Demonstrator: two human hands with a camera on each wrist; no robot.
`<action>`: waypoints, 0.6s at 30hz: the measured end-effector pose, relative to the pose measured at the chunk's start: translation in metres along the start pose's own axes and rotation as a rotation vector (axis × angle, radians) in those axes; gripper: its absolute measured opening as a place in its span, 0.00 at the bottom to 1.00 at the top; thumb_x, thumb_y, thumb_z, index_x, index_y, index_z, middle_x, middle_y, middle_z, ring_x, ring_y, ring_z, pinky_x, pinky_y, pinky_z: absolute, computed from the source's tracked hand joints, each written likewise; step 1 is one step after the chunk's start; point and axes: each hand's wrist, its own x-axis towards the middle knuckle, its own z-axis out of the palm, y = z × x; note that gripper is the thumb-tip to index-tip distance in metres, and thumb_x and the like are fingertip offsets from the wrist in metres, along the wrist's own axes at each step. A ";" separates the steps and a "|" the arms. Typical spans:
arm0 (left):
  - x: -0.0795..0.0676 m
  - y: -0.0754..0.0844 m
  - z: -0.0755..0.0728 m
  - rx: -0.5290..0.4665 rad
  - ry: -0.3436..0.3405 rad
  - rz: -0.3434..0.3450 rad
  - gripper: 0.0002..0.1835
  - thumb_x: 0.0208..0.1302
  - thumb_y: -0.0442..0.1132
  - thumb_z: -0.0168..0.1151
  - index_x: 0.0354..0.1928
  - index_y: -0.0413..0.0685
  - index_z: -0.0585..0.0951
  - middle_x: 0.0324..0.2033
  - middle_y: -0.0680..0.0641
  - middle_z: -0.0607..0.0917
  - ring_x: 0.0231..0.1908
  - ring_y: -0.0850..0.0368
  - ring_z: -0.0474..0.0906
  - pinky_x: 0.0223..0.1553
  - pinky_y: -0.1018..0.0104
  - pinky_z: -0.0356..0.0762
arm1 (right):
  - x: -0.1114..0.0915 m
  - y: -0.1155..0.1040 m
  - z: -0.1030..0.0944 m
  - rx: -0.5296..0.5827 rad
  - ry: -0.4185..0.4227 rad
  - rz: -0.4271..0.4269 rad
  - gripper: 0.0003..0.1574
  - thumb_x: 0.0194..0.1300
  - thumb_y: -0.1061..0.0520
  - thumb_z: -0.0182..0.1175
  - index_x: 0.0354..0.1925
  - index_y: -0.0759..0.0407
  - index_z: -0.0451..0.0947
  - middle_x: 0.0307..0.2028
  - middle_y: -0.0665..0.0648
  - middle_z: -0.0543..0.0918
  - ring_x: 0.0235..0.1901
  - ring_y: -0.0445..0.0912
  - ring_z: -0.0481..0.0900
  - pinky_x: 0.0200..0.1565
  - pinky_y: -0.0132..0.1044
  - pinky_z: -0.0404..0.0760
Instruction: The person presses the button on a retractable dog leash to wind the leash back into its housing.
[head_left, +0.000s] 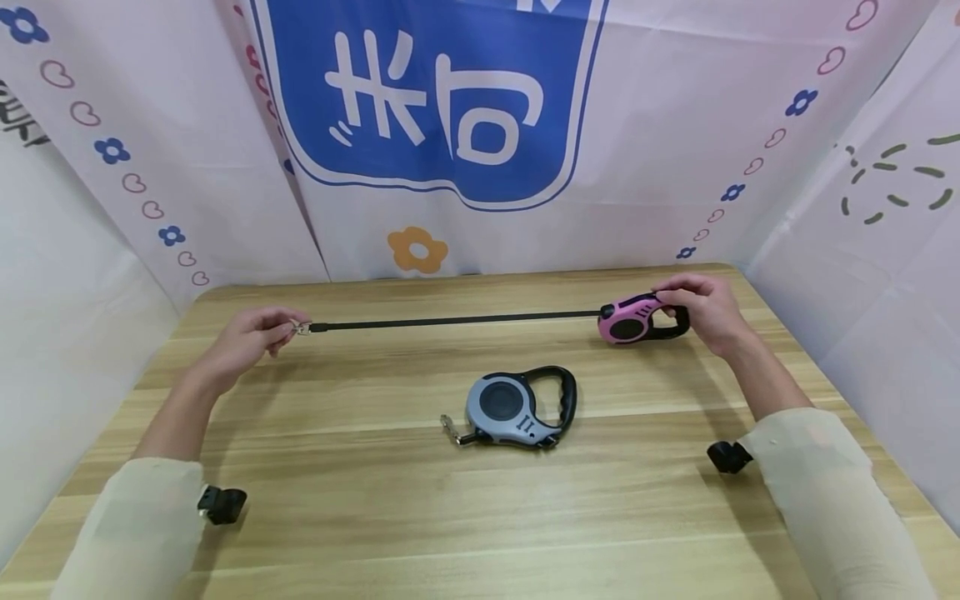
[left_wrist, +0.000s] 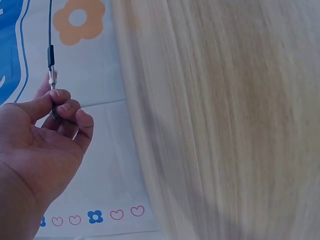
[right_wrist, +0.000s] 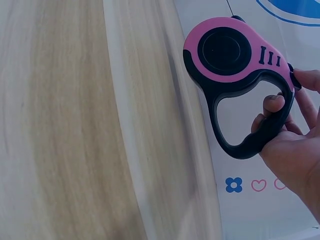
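My right hand point(head_left: 705, 310) grips the black handle of a pink retractable dog leash point(right_wrist: 223, 50), fingers curled through the loop and thumb at the button. A black strap point(head_left: 457, 320) runs straight and taut from its housing across to my left hand point(head_left: 251, 337). There, thumb and fingers pinch the metal clip point(left_wrist: 53, 80) at the strap's end; part of the clip is hidden by the fingers. Between and nearer than the hands, a grey-blue retractable leash point(head_left: 501, 410) lies on the table, its black handle to the right and its metal clip point(head_left: 452, 430) to the left.
The wood-grain table point(head_left: 420, 517) ends at a back edge against a white printed cloth point(head_left: 637, 225) with a blue emblem. White cloth walls stand at both sides. A small black camera mount sits on each wrist, over pale sleeves point(head_left: 817, 483).
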 end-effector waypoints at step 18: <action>0.003 0.009 0.006 -0.001 -0.007 -0.038 0.17 0.83 0.31 0.43 0.64 0.29 0.74 0.30 0.53 0.73 0.30 0.59 0.69 0.33 0.68 0.73 | 0.003 0.002 0.006 -0.012 -0.002 0.006 0.12 0.68 0.74 0.61 0.37 0.65 0.89 0.32 0.53 0.86 0.26 0.42 0.78 0.32 0.30 0.79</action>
